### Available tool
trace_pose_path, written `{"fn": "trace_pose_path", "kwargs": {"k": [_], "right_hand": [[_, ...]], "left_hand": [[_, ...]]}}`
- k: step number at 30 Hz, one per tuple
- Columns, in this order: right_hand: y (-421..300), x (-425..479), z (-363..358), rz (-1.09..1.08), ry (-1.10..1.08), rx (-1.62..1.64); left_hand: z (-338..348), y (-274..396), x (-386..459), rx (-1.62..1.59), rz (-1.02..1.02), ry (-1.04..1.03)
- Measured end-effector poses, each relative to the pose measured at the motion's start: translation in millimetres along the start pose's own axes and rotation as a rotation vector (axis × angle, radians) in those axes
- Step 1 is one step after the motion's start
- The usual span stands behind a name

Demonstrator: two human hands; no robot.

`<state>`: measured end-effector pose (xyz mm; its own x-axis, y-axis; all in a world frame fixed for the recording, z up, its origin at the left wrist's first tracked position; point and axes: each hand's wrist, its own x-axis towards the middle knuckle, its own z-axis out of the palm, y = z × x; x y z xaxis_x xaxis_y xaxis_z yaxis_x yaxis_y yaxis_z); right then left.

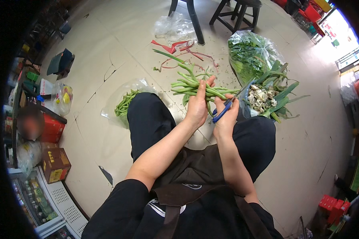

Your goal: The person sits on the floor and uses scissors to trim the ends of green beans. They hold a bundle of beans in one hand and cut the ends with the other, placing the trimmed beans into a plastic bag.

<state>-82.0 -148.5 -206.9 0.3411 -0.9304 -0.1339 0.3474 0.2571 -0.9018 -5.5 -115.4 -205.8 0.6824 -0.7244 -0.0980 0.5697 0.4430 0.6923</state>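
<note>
A bundle of long green beans (184,85) lies in my left hand (198,104), its fingers wrapped around the stalks. My right hand (226,115) grips scissors with blue handles (222,113), their blades angled up and to the right near the bean ends. By my left knee a clear plastic bag (110,112) holds cut green bean pieces (127,101); my knee hides part of it. Beyond my right knee, a bag holds pale scraps (260,97) and green leafy trimmings (282,98). More beans show on the floor under the bundle.
Red ribbon strips (175,46) and small green bits lie on the tiled floor. Behind them are a crumpled plastic bag (175,27) and a dark stool (240,13). A bag of leafy greens (248,50) stands at right. A glass-topped cooler (37,194) and a carton (55,164) are at left.
</note>
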Motion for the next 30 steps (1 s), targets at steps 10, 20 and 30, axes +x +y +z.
{"fn": "trace_pose_path", "kwargs": {"k": [10, 20, 30], "right_hand": [[7, 12, -15, 0.166, -0.134, 0.145], [-2, 2, -6, 0.107, -0.165, -0.003], [-41, 15, -34, 0.059, -0.168, 0.062]], "left_hand": [[-4, 2, -7, -0.068, -0.095, 0.038], [-22, 9, 12, -0.201, -0.109, 0.252], [-59, 38, 45, -0.307, 0.068, 0.577]]}}
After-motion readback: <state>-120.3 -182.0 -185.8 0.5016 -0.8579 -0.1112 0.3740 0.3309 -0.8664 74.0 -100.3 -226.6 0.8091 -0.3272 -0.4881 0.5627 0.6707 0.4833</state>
